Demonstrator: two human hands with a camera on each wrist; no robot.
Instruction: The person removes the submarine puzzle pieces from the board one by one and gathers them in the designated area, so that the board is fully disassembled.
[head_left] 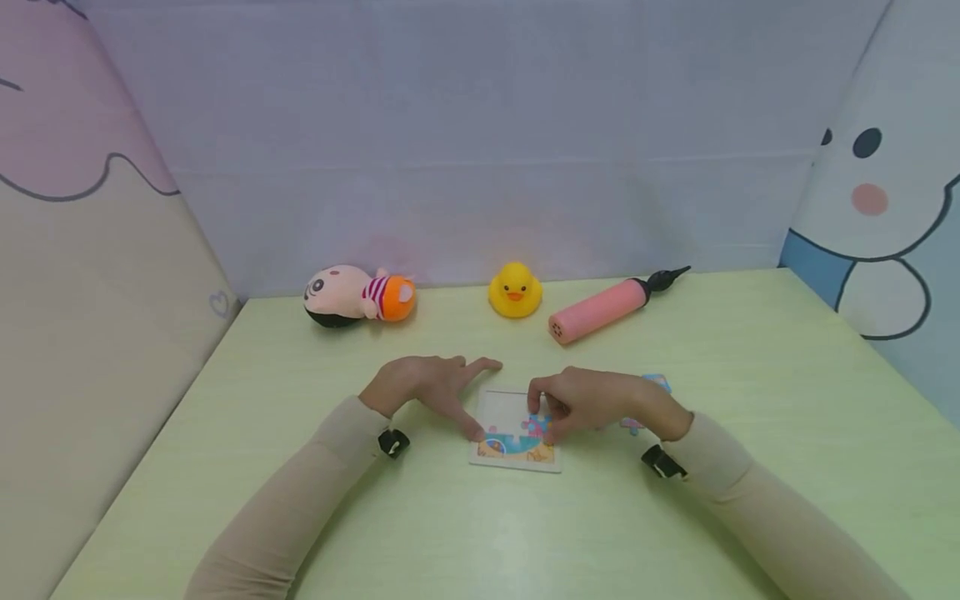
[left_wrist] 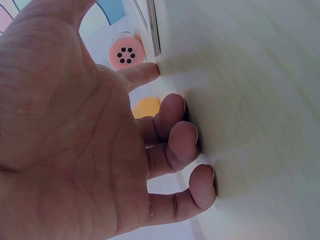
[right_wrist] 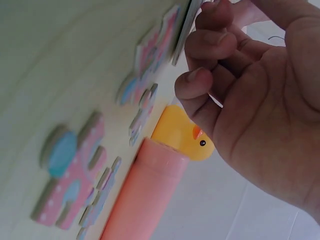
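Note:
A jigsaw puzzle tray (head_left: 516,467) with a pale rim lies on the table. Joined pieces with a blue and orange picture fill its lower part, while its upper part shows bare. My right hand (head_left: 596,398) pinches a pink-and-blue puzzle piece (head_left: 536,425) over the tray's right side, just above the filled row. In the right wrist view its other fingers (right_wrist: 194,82) are curled. My left hand (head_left: 441,387) is spread at the tray's left side, thumb at the lower left edge. Its fingertips (left_wrist: 202,182) rest on the table in the left wrist view.
Several loose puzzle pieces (right_wrist: 70,175) lie to the right, partly hidden by my right wrist in the head view. Along the back are a doll (head_left: 360,296), a yellow rubber duck (head_left: 515,292) and a pink hand pump (head_left: 600,311).

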